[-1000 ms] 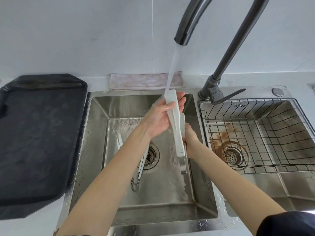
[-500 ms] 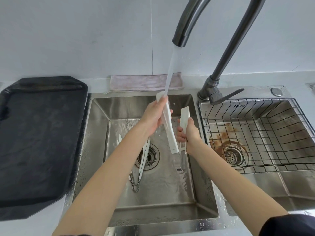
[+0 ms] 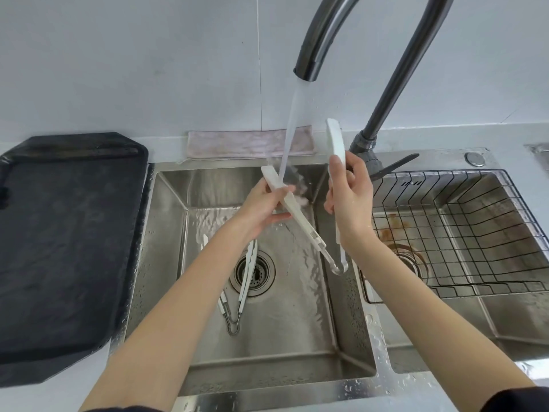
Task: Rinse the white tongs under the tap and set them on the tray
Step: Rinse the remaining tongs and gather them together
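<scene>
Head view takes in a steel double sink (image 3: 166,263) first, its left basin wet and rippling, and to its left a big black tray (image 3: 68,248) lying flat on the counter. On the right, a wire basket (image 3: 463,233) sits in the other basin. The dark curved tap (image 3: 320,40) arches overhead and water (image 3: 292,126) is pouring down into the left basin. Behind it, a folded pinkish cloth (image 3: 237,144) lies along the back ledge.

Now the action: the white tongs (image 3: 300,221) are spread wide in a V above the left basin, hinge end down, tips up. The left hand (image 3: 261,209) is closed around the left arm, right where the stream hits it. The right hand (image 3: 349,200) is wrapped around the right arm, whose tip rises clear of the water beside the tap's stem.

Down on the basin floor, a second pair of tongs (image 3: 246,272) lies across the drain (image 3: 252,272).
</scene>
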